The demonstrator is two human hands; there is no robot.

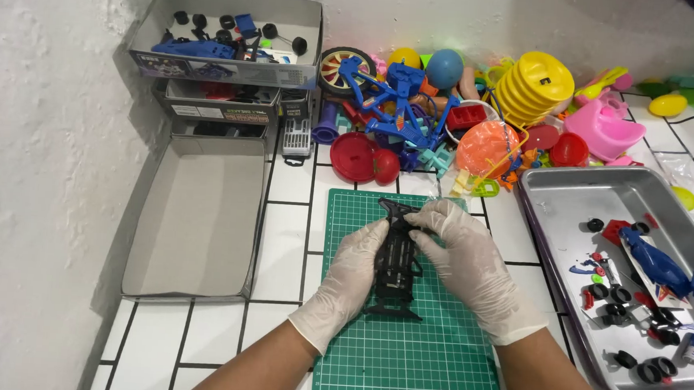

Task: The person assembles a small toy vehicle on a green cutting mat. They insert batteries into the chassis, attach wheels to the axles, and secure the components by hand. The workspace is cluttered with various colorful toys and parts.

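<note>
The left hand (347,279) and right hand (471,263) cover both flanks of the black toy car frame (397,258). The metal tray (580,193) runs off the right edge; its small parts are too tiny to identify. The green cutting mat (409,359) is cut off below.

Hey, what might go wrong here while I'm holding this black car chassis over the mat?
1. The chassis is held only by fingertips of the left hand and right hand; gloves may slip and it could drop onto the mat.
2. The toy pile crowds the mat's far edge, so a loose piece could vanish into it.
3. The tray of small wheels sits by the right forearm; a nudge might scatter them.
</note>
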